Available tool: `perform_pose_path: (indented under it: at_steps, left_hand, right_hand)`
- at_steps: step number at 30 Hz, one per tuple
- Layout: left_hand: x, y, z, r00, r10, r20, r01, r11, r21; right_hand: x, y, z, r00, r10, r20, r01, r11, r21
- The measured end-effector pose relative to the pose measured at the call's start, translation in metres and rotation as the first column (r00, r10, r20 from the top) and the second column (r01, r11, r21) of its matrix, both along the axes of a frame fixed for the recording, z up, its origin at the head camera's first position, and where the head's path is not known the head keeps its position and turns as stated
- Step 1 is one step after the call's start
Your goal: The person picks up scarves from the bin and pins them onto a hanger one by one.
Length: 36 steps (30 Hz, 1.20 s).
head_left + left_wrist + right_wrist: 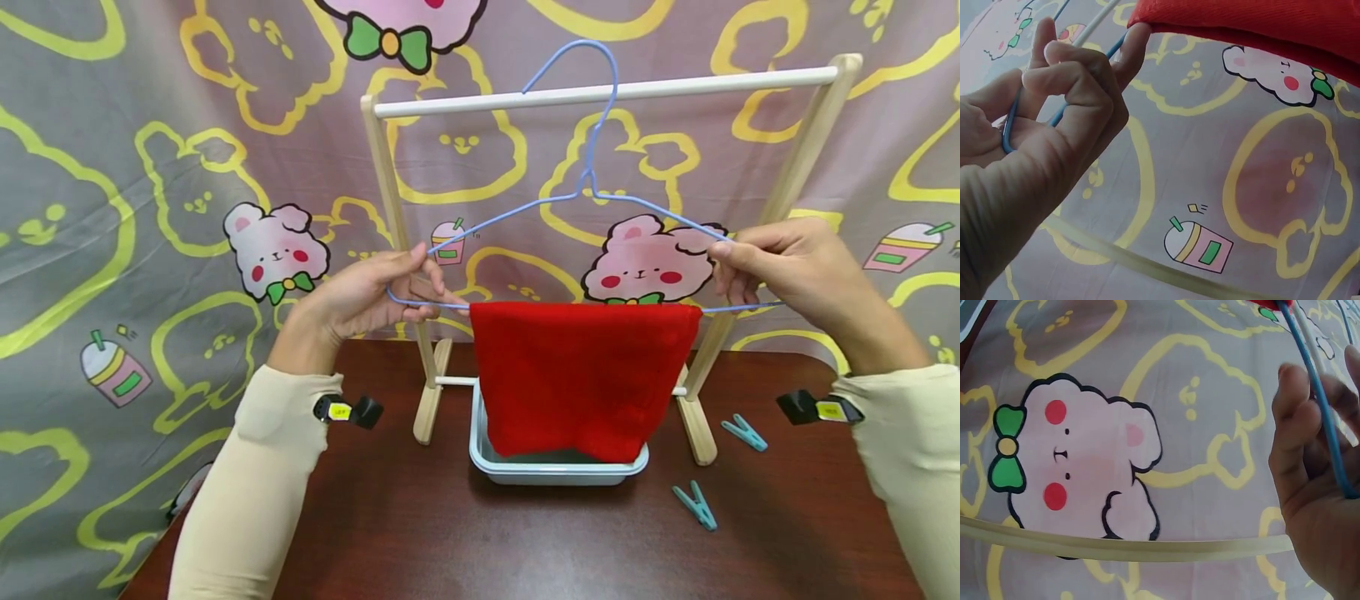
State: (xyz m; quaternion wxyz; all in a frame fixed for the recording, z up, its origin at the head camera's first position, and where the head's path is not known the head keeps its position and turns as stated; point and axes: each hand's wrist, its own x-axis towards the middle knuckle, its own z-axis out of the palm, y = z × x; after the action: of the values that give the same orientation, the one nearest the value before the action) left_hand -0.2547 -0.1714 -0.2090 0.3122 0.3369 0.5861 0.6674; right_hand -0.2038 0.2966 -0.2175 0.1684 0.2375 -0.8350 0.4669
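A blue wire hanger [510, 211] is held up in front of the drying rack, its hook above the rack's white bar in the head view. Over its lower wire hangs a folded red cloth [585, 375]. My left hand [382, 292] grips the hanger's left corner between thumb and fingers. In the left wrist view, the left hand [1066, 119] has curled fingers around the blue wire, one fingertip by the cloth's edge. My right hand [787, 267] pinches the sloping right arm of the hanger. The right wrist view shows the wire crossing the right hand [1322, 462].
The rack has a white top bar [675, 86] and wooden legs [697, 429]. A light blue basin [558, 477] stands beneath the cloth. Two teal clothespins, a nearer clothespin [697, 506] and a farther clothespin [745, 432], lie right on the brown table [525, 550]. A patterned curtain hangs behind.
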Motion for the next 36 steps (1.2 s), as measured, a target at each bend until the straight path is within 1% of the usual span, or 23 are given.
perform_pose_path:
  at_steps: [4,7,12,14,15,17,19,21,23,24,26,27,28,31,34,36]
  left_hand:
    - [0.002,0.002,0.000,1.000,0.026,-0.010,-0.026,1.000,0.014]
    - [0.003,0.002,-0.002,0.999,0.048,-0.023,-0.048,0.999,0.025]
    - [0.005,-0.002,-0.005,0.997,0.072,-0.042,-0.070,0.997,0.040]
    - [0.005,-0.003,-0.005,0.995,0.080,-0.055,-0.077,0.996,0.043]
    - [0.006,-0.004,-0.004,0.994,0.088,-0.061,-0.086,0.996,0.040]
    - [0.007,-0.005,-0.004,0.993,0.101,-0.068,-0.099,0.994,0.038]
    - [0.008,-0.007,-0.003,0.990,0.119,-0.073,-0.116,0.993,0.039]
    - [0.009,-0.007,-0.003,0.988,0.133,-0.074,-0.131,0.991,0.037]
    - [0.009,-0.008,-0.004,0.987,0.146,-0.074,-0.143,0.989,0.043]
    - [0.010,-0.008,-0.004,0.986,0.149,-0.073,-0.146,0.988,0.047]
    - [0.010,-0.009,-0.003,0.986,0.154,-0.069,-0.151,0.987,0.048]
    - [0.010,-0.009,-0.003,0.986,0.154,-0.066,-0.151,0.987,0.050]
    - [0.010,-0.009,-0.004,0.986,0.153,-0.061,-0.150,0.987,0.053]
    - [0.010,-0.009,-0.004,0.986,0.154,-0.060,-0.151,0.987,0.051]
    - [0.010,-0.010,-0.005,0.984,0.167,-0.063,-0.163,0.985,0.058]
    - [0.011,-0.010,-0.006,0.982,0.179,-0.066,-0.176,0.983,0.058]
  right_hand:
    - [-0.001,0.003,-0.005,0.996,-0.086,0.007,0.086,0.996,-0.023]
    - [0.000,0.007,-0.010,0.993,-0.116,0.013,0.117,0.992,-0.054]
    - [0.004,0.015,-0.019,0.995,-0.078,0.063,0.089,0.975,-0.203]
    - [0.006,0.019,-0.024,0.998,-0.032,0.062,0.048,0.959,-0.279]
    - [0.007,0.020,-0.027,0.998,-0.023,0.058,0.039,0.956,-0.292]
    - [0.008,0.022,-0.035,0.999,0.028,0.038,-0.013,0.935,-0.353]
    - [0.009,0.025,-0.043,0.998,0.064,0.023,-0.051,0.922,-0.383]
    - [0.011,0.029,-0.051,0.998,0.043,0.043,-0.025,0.933,-0.358]
    - [0.013,0.031,-0.059,0.998,-0.023,0.059,0.038,0.961,-0.275]
    - [0.014,0.033,-0.063,0.995,-0.071,0.073,0.086,0.972,-0.220]
    - [0.017,0.037,-0.073,0.980,-0.165,0.110,0.178,0.977,-0.117]
    - [0.017,0.039,-0.078,0.974,-0.192,0.122,0.203,0.975,-0.088]
    - [0.018,0.041,-0.084,0.964,-0.236,0.122,0.243,0.969,-0.041]
    - [0.019,0.047,-0.101,0.954,-0.262,0.147,0.265,0.964,-0.001]
    - [0.017,0.052,-0.118,0.954,-0.259,0.150,0.257,0.966,0.034]
    - [0.015,0.055,-0.129,0.956,-0.257,0.139,0.248,0.965,0.080]
